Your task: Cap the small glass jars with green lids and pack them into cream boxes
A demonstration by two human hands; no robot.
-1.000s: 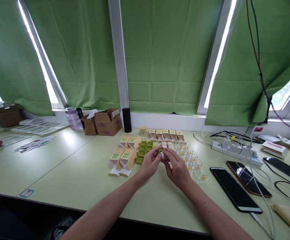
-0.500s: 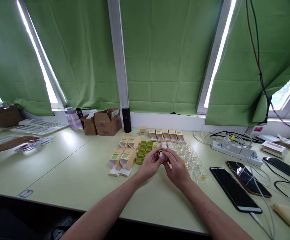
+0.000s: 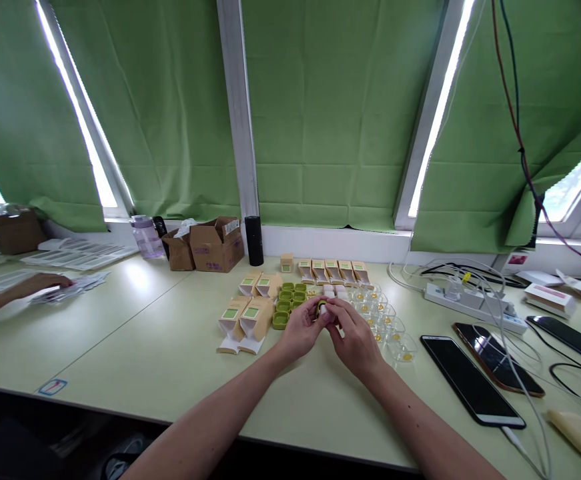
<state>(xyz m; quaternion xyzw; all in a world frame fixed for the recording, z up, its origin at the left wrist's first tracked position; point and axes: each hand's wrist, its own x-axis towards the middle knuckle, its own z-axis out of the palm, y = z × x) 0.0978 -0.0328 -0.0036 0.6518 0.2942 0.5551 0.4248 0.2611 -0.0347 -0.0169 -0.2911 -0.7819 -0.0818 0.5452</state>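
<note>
Left hand (image 3: 300,331) and right hand (image 3: 356,338) together pinch a small green-and-white plastic piece (image 3: 322,308), frame centre.
Square green plastic caps (image 3: 286,303) sit just behind on the pale surface (image 3: 170,347).

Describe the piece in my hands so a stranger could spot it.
On the pale table, the left hand and right hand meet by the green trays. Pinched between them is a small green-and-white piece, the only one held rather than lying in rows.
</note>
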